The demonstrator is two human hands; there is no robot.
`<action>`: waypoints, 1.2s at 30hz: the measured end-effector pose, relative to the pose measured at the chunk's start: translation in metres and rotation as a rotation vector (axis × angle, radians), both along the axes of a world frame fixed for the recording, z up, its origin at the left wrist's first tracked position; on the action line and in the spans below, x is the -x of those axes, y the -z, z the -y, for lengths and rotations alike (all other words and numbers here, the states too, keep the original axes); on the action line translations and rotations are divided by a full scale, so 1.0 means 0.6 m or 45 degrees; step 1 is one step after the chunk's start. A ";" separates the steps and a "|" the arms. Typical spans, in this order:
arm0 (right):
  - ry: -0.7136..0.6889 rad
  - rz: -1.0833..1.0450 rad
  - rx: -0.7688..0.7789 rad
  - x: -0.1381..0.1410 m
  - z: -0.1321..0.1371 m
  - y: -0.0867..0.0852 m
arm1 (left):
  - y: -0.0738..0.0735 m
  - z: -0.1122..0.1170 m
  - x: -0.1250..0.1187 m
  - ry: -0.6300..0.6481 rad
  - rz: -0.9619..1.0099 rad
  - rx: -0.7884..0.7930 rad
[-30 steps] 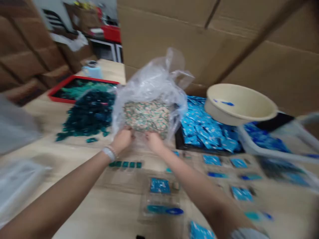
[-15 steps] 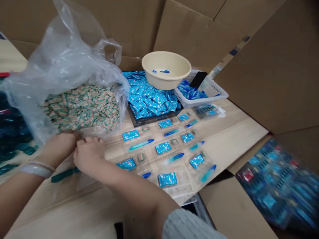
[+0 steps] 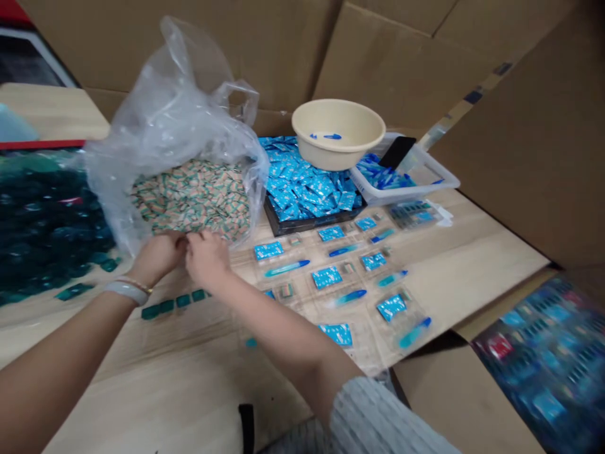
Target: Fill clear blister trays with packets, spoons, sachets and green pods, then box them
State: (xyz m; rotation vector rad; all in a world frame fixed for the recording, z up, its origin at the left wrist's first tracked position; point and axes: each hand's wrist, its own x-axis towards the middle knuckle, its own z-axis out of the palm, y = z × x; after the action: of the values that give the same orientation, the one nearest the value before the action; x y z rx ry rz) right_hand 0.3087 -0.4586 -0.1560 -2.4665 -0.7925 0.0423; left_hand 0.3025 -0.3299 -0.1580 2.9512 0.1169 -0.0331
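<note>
Cardboard (image 3: 227, 50) is walling in a pale wooden table (image 3: 94, 391). Towards the left, a clear bag (image 3: 184, 120) is standing open, holding a mound of small striped bits (image 3: 198, 195). At its near edge, the left hand (image 3: 158, 255) and right hand (image 3: 208, 255) are resting close together, fingers curled; the fingertips are hiding from view, so what they are gripping, if anything, cannot be told. Just below them, a row of dark green pieces (image 3: 174, 304) is lying, and a large heap (image 3: 42, 208) of similar ones is spreading left of the bag. On the other side, blue packets (image 3: 307, 176) are filling a black tray (image 3: 316, 224), with a cream bowl (image 3: 340, 151) sitting above and a basket (image 3: 401, 194) of pens (image 3: 382, 176) beside it. Work is looking part done: several clear packs (image 3: 363, 340) are holding a packet, most with a pen and bit too, but are seemingly lacking green pieces. At lower right, a carton (image 3: 435, 391) is holding many fuller-looking packs, and plenty of loose stock is waiting.
</note>
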 end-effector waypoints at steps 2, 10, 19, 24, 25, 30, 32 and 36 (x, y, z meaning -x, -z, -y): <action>-0.040 -0.046 0.019 -0.036 -0.007 0.009 | 0.011 0.007 0.000 -0.003 0.011 0.099; -0.457 -0.318 0.035 -0.108 -0.025 0.063 | 0.056 0.008 0.015 -0.035 0.133 0.501; -0.476 -0.375 0.063 -0.144 -0.015 0.097 | 0.050 -0.009 0.023 -0.035 0.163 0.685; -0.581 -0.455 0.085 -0.164 -0.029 0.101 | 0.043 -0.003 0.025 -0.068 0.142 0.804; -0.606 -0.465 0.080 -0.166 -0.032 0.100 | 0.044 -0.002 0.025 -0.075 0.135 0.801; -0.659 -0.480 0.010 -0.164 -0.034 0.100 | 0.055 0.001 0.024 -0.142 0.135 0.744; -0.672 -0.501 -0.017 -0.159 -0.029 0.101 | 0.057 0.002 0.026 -0.156 0.171 0.721; -0.660 -0.526 -0.076 -0.142 -0.018 0.098 | 0.057 0.007 0.032 -0.169 0.211 0.616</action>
State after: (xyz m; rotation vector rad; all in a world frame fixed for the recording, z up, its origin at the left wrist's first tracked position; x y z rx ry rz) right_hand 0.3937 -0.4480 -0.2149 -2.0306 -1.1884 0.6800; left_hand 0.2834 -0.3339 -0.1920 2.4455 0.2426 0.1762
